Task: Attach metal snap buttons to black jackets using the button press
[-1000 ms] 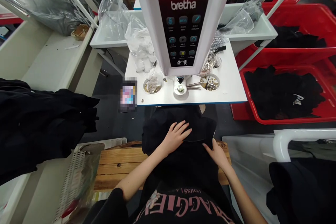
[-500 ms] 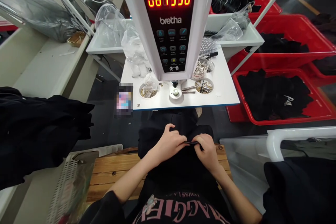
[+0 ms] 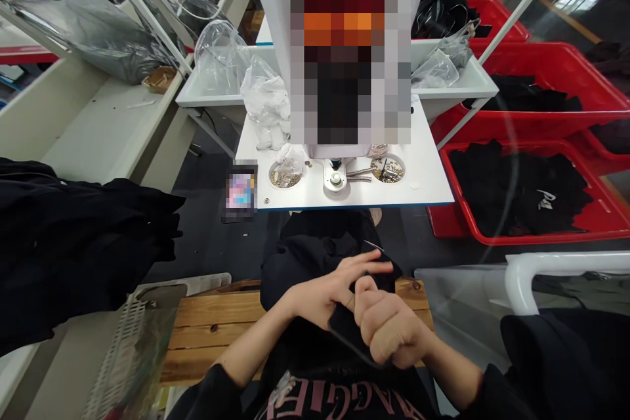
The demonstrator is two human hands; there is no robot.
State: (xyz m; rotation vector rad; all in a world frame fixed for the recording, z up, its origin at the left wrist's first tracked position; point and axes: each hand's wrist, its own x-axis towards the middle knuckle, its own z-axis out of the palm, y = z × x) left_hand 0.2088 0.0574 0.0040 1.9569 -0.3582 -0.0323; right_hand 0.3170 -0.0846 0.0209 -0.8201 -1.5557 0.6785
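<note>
A black garment (image 3: 315, 256) lies across my lap in front of the white press machine (image 3: 339, 164). My left hand (image 3: 327, 292) pinches a fold of the black cloth, with some fingers stretched toward the right. My right hand (image 3: 391, 328) is closed in a fist round the same cloth, lifted toward me and touching the left hand. The machine's anvil (image 3: 336, 179) sits on the white table (image 3: 423, 177) between two round cups of metal snaps (image 3: 285, 176).
Red bins with black garments (image 3: 522, 193) stand at the right. A pile of black clothes (image 3: 73, 236) lies at the left. A wooden bench (image 3: 216, 321) is under me, a white rail (image 3: 551, 266) at the right, and plastic bags (image 3: 266, 102) behind the table.
My hands went from lying flat on the garment to pinching its edge, then lifted toward me with the cloth bunched in them. The view tilted slightly.
</note>
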